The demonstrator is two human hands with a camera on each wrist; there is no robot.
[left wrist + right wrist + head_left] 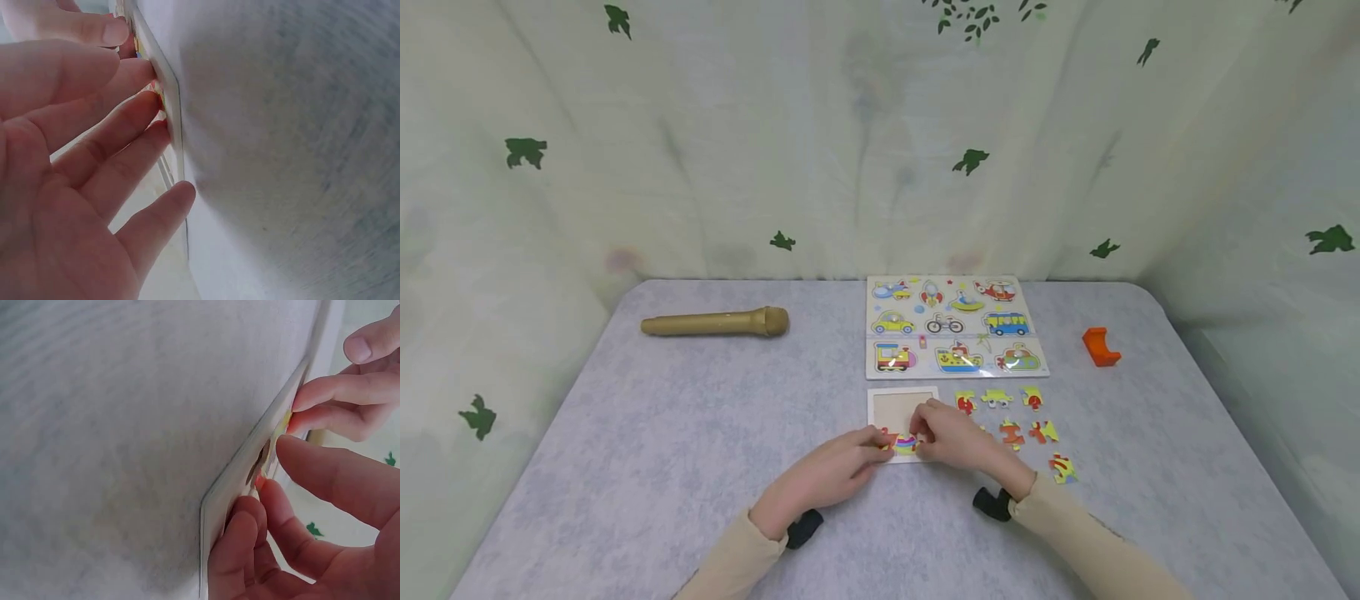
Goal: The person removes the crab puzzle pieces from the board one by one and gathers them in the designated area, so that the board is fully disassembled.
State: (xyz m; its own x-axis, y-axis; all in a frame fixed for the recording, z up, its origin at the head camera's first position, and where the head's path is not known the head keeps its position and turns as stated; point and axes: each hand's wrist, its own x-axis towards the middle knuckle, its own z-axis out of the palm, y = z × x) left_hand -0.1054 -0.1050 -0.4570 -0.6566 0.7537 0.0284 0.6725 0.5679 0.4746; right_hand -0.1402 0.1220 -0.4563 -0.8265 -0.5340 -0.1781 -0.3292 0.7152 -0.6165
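Observation:
A small white-framed puzzle tray (891, 410) lies at the middle of the table, with colourful jigsaw pieces (906, 444) along its near edge. My left hand (835, 468) rests its fairly straight fingertips on the pieces at the tray's lower left; in the left wrist view its fingers (119, 134) are spread against the tray. From the right, my right hand (958, 440) pinches a puzzle piece (260, 481) between thumb and index finger at the tray's lower right. The fingers hide most of that piece. Several loose pieces (1011, 433) lie right of the tray.
Behind the tray lies a larger vehicle picture puzzle board (917, 340). A gold microphone-shaped object (715, 323) is at the back left, and an orange curved block (1100, 347) at the back right. A pale curtain (820, 150) with green leaf shapes surrounds the table's far side.

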